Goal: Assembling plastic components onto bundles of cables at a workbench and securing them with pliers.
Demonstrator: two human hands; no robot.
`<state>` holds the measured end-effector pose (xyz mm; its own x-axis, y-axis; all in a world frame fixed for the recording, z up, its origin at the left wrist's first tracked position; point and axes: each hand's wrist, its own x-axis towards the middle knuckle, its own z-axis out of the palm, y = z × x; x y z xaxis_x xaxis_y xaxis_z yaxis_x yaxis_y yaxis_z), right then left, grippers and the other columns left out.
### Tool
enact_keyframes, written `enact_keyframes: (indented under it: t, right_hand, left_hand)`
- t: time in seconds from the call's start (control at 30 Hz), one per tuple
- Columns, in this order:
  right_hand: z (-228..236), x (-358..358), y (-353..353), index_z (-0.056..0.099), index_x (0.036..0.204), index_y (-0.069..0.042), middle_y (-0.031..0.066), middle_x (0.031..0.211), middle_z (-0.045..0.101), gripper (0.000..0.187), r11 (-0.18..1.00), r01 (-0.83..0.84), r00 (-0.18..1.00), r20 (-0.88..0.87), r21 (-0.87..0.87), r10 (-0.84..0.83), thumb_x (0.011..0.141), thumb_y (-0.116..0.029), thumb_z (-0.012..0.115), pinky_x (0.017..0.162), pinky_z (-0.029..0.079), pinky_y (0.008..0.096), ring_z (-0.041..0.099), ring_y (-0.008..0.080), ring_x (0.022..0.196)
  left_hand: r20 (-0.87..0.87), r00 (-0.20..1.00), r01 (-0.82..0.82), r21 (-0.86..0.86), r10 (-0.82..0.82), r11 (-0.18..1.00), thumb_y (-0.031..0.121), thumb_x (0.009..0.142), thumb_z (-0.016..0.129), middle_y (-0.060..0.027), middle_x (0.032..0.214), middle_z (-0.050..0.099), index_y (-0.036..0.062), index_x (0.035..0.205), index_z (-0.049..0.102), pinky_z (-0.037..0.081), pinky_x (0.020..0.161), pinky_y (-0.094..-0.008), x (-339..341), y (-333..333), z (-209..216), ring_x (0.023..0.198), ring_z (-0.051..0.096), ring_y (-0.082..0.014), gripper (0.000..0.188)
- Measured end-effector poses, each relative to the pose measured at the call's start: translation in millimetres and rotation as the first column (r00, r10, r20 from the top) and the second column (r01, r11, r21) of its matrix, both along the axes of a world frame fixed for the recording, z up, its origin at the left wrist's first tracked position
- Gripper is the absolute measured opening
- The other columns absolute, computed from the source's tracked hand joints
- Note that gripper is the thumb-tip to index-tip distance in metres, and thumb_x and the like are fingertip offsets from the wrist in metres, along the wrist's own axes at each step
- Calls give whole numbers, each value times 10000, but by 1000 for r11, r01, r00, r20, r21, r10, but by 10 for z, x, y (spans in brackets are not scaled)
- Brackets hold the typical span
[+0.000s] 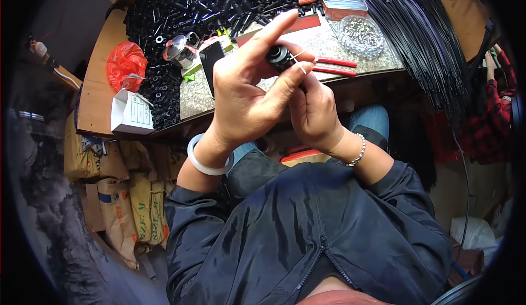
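Head view shows me the left hand pinching a black piece, maybe to steady it; the right hand bunches close (its grip I cannot tell).

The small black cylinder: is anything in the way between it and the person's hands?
Nothing visible is: the left hand holds the black cylinder, and the right hand is close by. Thin white strands show next to it.

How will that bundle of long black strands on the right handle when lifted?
The black strands look long and thin, so probably flexible. So many together may feel heavy. Their ends overhang the table, so they might swing.
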<state>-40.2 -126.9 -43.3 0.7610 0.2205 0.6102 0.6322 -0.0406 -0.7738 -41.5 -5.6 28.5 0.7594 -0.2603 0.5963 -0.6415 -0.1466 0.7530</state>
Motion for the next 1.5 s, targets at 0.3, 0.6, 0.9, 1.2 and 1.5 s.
enact_keyframes:
  t: [0.3, 0.6, 0.9, 1.2, 1.5]
  right_hand:
    - [-216, 101, 76, 493, 1048, -6, 224, 858, 588, 199, 1000, -1, 994, 108, -1, 1, 881, -115, 506, 549, 472, 429, 591, 420, 706]
    - [-193, 84, -141, 529, 1040, 13, 233, 1100, 493, 265, 960, -192, 972, 93, -202, 214, 808, -106, 577, 753, 461, 450, 547, 396, 877]
    - [472, 53, -401, 569, 1030, -66, 112, 1066, 530, 430, 941, 199, 909, 412, -276, -71, 741, -364, 681, 880, 383, 426, 501, 314, 979]
    - [-315, 544, -691, 516, 755, -44, 94, 790, 536, 252, 833, 361, 862, 492, -420, -125, 746, -263, 640, 709, 433, 354, 521, 253, 811]
    - [-982, 956, -789, 533, 727, -55, 125, 832, 524, 191, 616, 562, 764, 632, -553, -129, 751, -243, 563, 770, 412, 349, 517, 262, 854]
  left_hand:
    - [107, 976, -195, 34, 191, 980, -28, 904, 412, -225, 1179, 529, -39, 1392, 174, 480, 891, -329, -37, -89, -206, 1039, 585, -247, 543]
    - [-376, 926, -67, -102, 24, 993, 243, 951, 469, -85, 748, 648, -69, 968, 644, 439, 619, -213, -33, -90, -395, 642, 553, -87, 358]
    - [-18, 978, -207, 30, 208, 978, 274, 903, 539, -101, 919, 638, -70, 1115, 570, 456, 707, -267, -73, -34, -593, 798, 589, -136, 406]
    - [-478, 870, -363, -451, 123, 815, 275, 977, 395, 99, 560, 291, -92, 1198, 476, 188, 376, -156, -52, 150, -646, 432, 243, 15, 436]
    - [-411, 889, -317, -226, 204, 921, 306, 966, 425, 88, 546, 316, -89, 1166, 493, 176, 370, -171, -88, 80, -655, 428, 242, 15, 447]
